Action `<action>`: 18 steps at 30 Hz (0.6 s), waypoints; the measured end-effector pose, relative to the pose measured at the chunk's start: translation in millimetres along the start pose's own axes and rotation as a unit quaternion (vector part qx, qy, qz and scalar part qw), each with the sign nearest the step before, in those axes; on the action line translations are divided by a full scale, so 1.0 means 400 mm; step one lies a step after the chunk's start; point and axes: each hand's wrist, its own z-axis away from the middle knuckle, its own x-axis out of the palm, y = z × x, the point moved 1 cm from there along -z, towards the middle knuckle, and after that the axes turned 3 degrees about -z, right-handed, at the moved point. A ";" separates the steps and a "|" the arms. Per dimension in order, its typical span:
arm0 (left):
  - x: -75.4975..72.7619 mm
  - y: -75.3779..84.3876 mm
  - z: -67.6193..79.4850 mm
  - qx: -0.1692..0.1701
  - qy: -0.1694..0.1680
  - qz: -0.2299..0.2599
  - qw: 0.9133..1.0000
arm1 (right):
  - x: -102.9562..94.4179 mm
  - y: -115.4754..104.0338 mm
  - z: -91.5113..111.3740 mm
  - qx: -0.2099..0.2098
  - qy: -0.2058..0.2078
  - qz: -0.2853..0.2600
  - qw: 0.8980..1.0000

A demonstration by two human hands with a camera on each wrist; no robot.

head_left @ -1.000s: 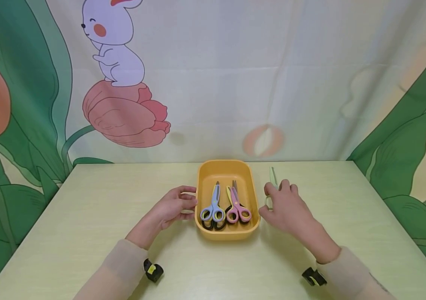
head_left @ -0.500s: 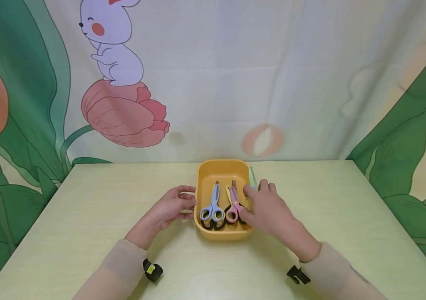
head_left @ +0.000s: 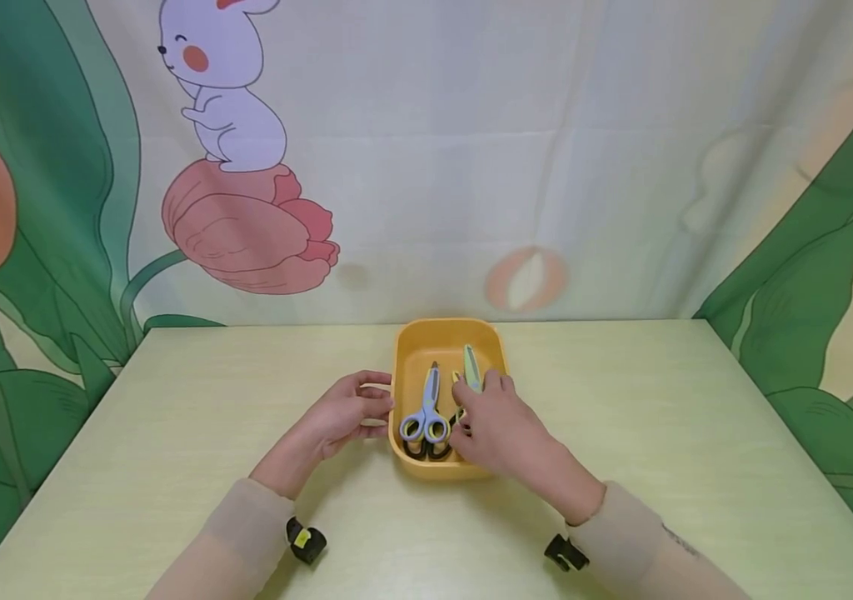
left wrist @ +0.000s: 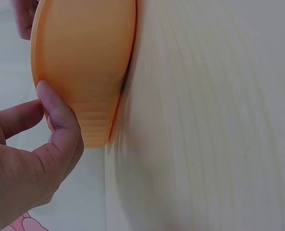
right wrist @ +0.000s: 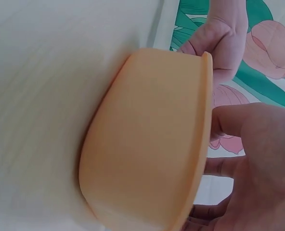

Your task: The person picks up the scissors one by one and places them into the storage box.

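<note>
A yellow tray (head_left: 407, 350) stands at the far middle of the table, holding several pairs of scissors. My left hand (head_left: 344, 412) is at its left side; in the left wrist view its curled fingers (left wrist: 60, 115) pinch the rim near the far end. Inside the tray, my right hand (head_left: 497, 425) grips green scissors (head_left: 471, 367), blades pointing away from me. Blue-handled scissors (head_left: 427, 417) lie to the left, over a black-handled pair (head_left: 415, 451). The right hand covers the pink pair and most of the yellow blade beside it.
The light wooden table (head_left: 231, 392) extends on both sides of the tray. A curtain (head_left: 411, 208) printed with a rabbit and tulips hangs right behind the table's far edge.
My right hand has carried the green scissors leftward from beside the tray, over its right rim, and into it above the pink scissors. The left hand has stayed at the tray.
</note>
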 end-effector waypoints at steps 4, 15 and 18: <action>-0.001 -0.001 -0.002 0.001 0.000 0.002 1.000 | 0.011 -0.004 -0.006 0.008 -0.025 0.002 1.000; 0.000 0.000 -0.002 -0.001 0.000 -0.002 1.000 | 0.025 -0.009 -0.012 0.018 -0.068 0.042 0.997; -0.001 0.000 -0.002 -0.002 0.001 -0.002 1.000 | 0.023 -0.011 -0.011 0.016 -0.068 0.058 0.996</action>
